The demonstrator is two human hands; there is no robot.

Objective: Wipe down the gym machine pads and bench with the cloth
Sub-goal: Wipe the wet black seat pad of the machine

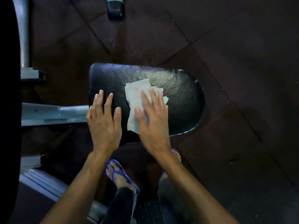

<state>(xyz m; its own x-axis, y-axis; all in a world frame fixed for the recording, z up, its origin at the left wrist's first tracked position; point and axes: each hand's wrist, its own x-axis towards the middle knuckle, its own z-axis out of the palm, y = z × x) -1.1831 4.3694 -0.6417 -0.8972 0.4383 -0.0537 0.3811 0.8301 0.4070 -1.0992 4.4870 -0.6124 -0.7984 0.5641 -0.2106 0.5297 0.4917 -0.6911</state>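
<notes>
Seen from above, a right hand [152, 117] presses flat, fingers spread, on a white cloth [139, 97] atop a worn black seat pad [181, 94]. The left hand [103, 122] rests open beside it.

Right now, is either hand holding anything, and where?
Nothing gripped. The right hand presses flat on the white cloth's near half; the left hand lies flat on the seat pad.

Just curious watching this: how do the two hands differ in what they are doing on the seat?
The right hand lies flat on the white cloth, pressing it to the black seat pad; the left hand rests on the bare pad. The right hand looks blurred; the left hand is sharp. Both are open, palm down, fingers spread.
</notes>
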